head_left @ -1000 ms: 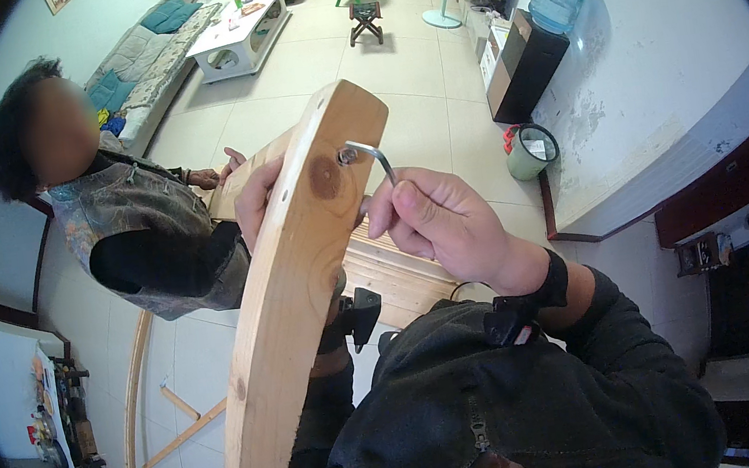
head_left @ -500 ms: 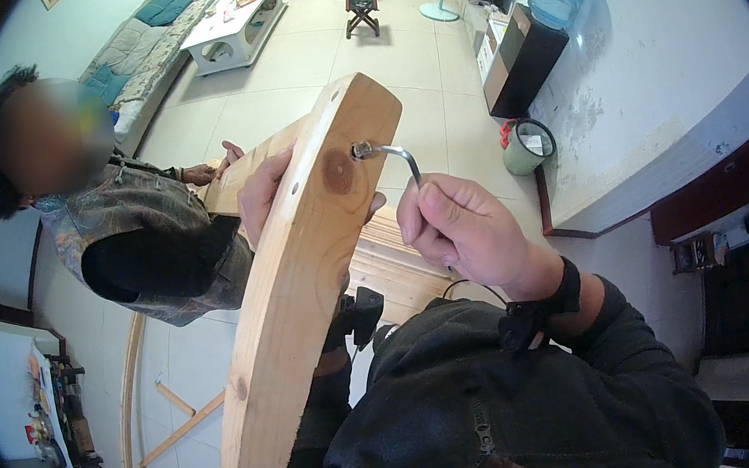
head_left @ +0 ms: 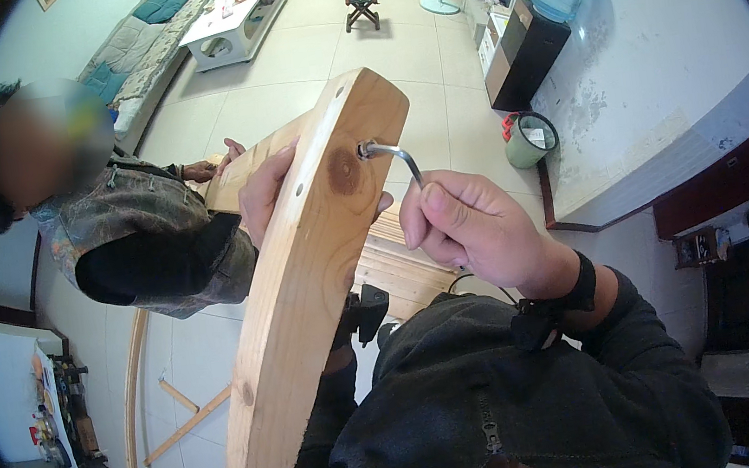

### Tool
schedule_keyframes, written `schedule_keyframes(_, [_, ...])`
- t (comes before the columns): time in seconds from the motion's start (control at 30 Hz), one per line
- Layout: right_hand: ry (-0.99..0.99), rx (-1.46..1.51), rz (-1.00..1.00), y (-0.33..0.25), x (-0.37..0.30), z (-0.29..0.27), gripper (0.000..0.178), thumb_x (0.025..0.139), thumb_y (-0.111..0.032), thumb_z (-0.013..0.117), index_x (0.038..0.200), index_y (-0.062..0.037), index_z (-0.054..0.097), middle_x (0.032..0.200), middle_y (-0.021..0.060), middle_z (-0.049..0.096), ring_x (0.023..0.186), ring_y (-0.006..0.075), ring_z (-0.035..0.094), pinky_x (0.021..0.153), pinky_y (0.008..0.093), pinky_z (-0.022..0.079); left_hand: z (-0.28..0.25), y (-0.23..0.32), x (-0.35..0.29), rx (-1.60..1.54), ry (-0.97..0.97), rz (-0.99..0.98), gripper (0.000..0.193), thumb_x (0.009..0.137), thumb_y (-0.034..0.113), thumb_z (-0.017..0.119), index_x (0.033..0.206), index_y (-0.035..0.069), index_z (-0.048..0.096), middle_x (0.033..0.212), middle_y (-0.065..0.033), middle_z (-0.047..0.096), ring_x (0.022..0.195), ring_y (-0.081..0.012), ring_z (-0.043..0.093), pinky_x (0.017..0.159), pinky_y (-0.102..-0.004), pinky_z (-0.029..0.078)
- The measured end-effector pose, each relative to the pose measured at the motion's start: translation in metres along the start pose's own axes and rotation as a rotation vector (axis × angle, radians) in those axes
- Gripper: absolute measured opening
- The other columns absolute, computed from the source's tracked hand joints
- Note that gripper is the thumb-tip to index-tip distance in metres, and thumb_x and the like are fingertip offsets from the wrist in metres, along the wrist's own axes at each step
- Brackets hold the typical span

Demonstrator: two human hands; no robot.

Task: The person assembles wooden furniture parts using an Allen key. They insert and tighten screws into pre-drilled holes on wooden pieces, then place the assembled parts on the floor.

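A thick light wooden beam (head_left: 305, 280) with a rounded top end slants up in front of me. My left hand (head_left: 264, 189) grips it from behind near that end, its fingers curling round the left edge. In my right hand (head_left: 472, 227), closed in a pinch, is a bent metal hex key (head_left: 405, 159). The key's tip sits in a metal bolt (head_left: 364, 150) set in a hole beside a dark knot. Further wooden planks (head_left: 407, 272) lie behind and below the beam, partly hidden by it and my hands.
At the left a co-worker (head_left: 150, 233) has their hands at a wooden board (head_left: 258, 162) that meets the beam. Loose wooden strips (head_left: 188, 425) lie on the floor at lower left. A green bin (head_left: 529, 140) and a water dispenser (head_left: 526, 56) stand by the right wall.
The view has shifted slightly, and the beam's top end sits a little further right. Both of my hands keep their hold, with the hex key still in the bolt.
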State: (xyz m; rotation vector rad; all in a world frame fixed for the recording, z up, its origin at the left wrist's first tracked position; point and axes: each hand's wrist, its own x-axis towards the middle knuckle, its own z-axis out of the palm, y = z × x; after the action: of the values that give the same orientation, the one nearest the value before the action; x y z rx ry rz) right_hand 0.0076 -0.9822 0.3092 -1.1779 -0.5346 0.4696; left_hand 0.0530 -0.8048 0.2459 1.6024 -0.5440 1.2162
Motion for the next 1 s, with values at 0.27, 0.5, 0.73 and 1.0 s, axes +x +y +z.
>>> schedule_keyframes(0.27, [0.001, 0.035, 0.079, -0.006, -0.002, -0.002, 0.037, 0.102, -0.030, 0.038, 0.086, -0.0016, 0.054, 0.063, -0.0042, 0.038, 0.052, 0.0034, 0.032, 0.049, 0.0180, 0.027, 0.001, 0.004, -0.002, 0.050, 0.002, -0.049, 0.084, 0.046, 0.029, 0.095, 0.115, 0.005, 0.053, 0.105, -0.0069, 0.058, 0.097, -0.0209, 0.057, 0.087, -0.0338, 0.044])
schedule_keyframes(0.5, [-0.003, -0.749, 0.043, -0.037, 0.009, -0.031, 0.025, 0.096, -0.018, 0.046, 0.083, -0.0029, 0.061, 0.067, 0.0043, 0.056, 0.063, 0.0120, 0.050, 0.063, 0.0260, 0.042, 0.007, -0.001, -0.005, -0.013, 0.030, -0.073, 0.084, 0.047, 0.025, 0.095, 0.117, 0.005, 0.052, 0.106, -0.0073, 0.057, 0.098, -0.0202, 0.057, 0.086, -0.0325, 0.044])
schedule_keyframes(0.73, [-0.231, -1.946, -0.546, -0.086, 0.047, -0.041, 0.008, 0.087, -0.016, 0.060, 0.086, -0.0081, 0.063, 0.068, 0.0060, 0.059, 0.063, 0.0193, 0.057, 0.060, 0.0325, 0.046, 0.001, -0.006, -0.010, -0.060, -0.059, -0.093, 0.083, 0.062, 0.028, 0.087, 0.126, 0.004, 0.040, 0.120, -0.0117, 0.050, 0.122, -0.0271, 0.045, 0.112, -0.0467, 0.025])
schedule_keyframes(1.0, [-0.103, -2.205, -0.920, -0.089, 0.070, -0.029, 0.021, 0.080, -0.011, 0.067, 0.101, -0.0085, 0.066, 0.073, 0.0065, 0.060, 0.067, 0.0170, 0.058, 0.056, 0.0282, 0.046, 0.000, -0.008, -0.004, -0.059, -0.037, -0.026, 0.086, 0.053, 0.033, 0.092, 0.120, 0.002, 0.047, 0.110, -0.0122, 0.056, 0.102, -0.0225, 0.055, 0.090, -0.0372, 0.040])
